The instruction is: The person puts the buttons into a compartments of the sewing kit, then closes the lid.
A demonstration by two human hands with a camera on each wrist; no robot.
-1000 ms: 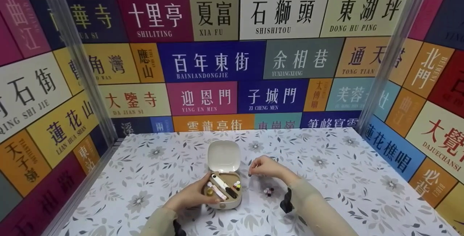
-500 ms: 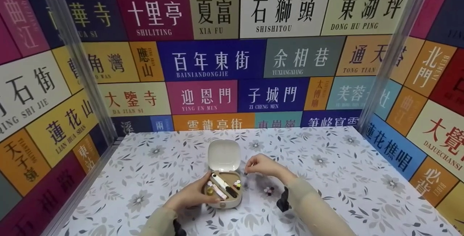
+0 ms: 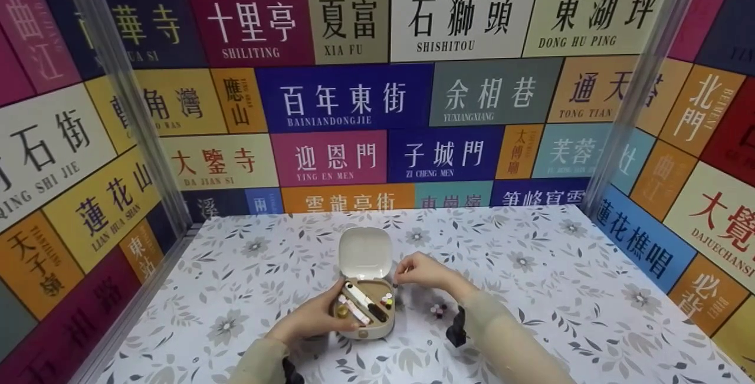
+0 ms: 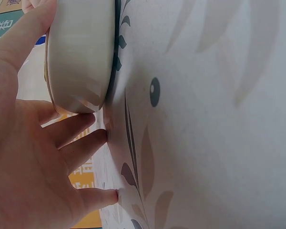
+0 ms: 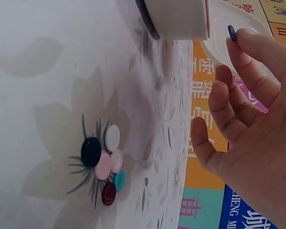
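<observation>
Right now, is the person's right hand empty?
No, in the right wrist view the right hand pinches a small dark button at its fingertips, apart from the loose buttons on the table.

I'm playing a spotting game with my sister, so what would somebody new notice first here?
Probably the colourful wall signs with big Chinese characters, behind and beside the flowery table. Next might come the open white box on the table, gripped on its left side by the left hand. By its right side, the right hand pinches a dark button, with a cluster of coloured buttons lying nearby.
</observation>
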